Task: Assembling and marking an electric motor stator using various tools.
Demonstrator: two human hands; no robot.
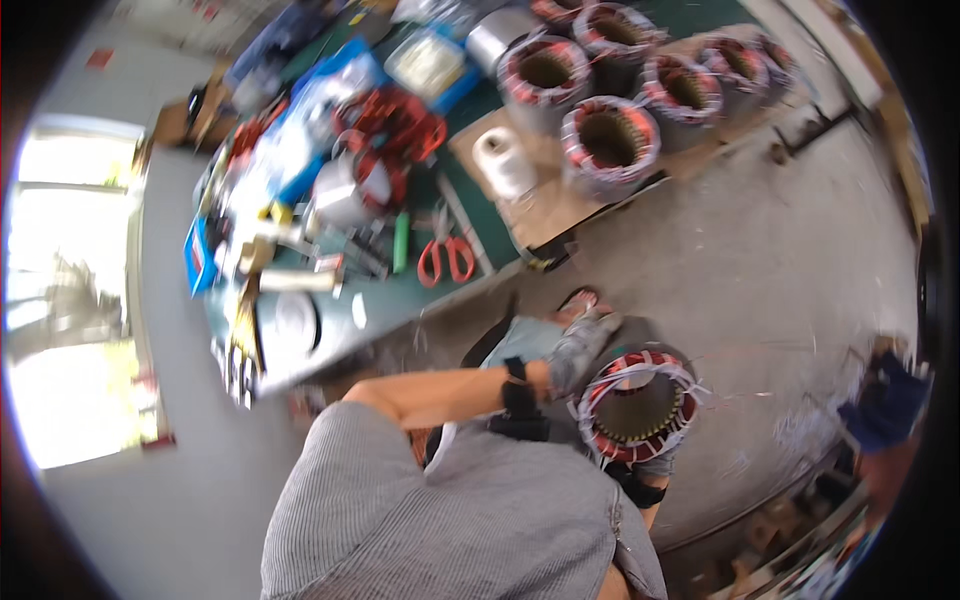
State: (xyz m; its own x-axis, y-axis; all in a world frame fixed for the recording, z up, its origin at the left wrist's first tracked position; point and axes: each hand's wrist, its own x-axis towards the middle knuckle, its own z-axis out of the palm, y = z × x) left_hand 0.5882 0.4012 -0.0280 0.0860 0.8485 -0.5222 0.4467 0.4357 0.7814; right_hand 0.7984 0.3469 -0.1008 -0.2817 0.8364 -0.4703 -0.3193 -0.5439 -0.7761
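A motor stator (640,408), a grey metal cylinder with copper windings laced in white cord round its rim, is held in front of me at the lower right, its open bore facing up. My left hand (585,350), in a grey glove, grips it at its far left side. Against the near right side is my right hand (657,466), also gloved, mostly hidden by the stator. Loose ends of white cord stick out from the lacing. Black straps circle both my wrists.
Several similar stators (612,140) stand on cardboard on the green bench, beside a white cord spool (504,163). Nearer lie red-handled scissors (446,258), a green-handled tool (401,242), a roll of tape (295,322) and red wire coils (392,125). Clutter lines the floor at lower right.
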